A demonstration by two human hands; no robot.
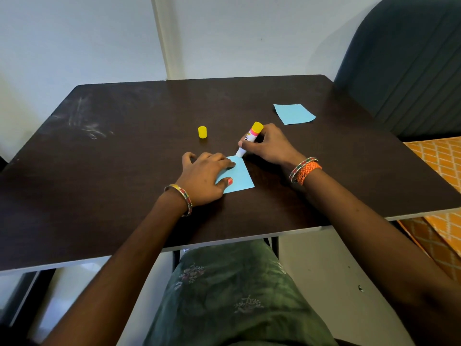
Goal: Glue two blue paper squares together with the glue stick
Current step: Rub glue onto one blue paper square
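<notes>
A blue paper square (239, 177) lies flat near the middle of the dark table (99, 171). My left hand (204, 178) presses on its left part with flat fingers and thumb. My right hand (269, 146) grips the glue stick (249, 138), tilted, with its white tip touching the square's far corner. The stick's yellow cap (202, 132) stands upright on the table, to the left of the stick. A second blue paper square (293, 114) lies flat at the far right of the table, apart from both hands.
A dark upholstered chair (404, 63) stands beyond the table's right corner. Orange patterned cloth (439, 171) lies past the right edge. A pale wall rises behind the table. White smears (87, 126) mark the table's far left.
</notes>
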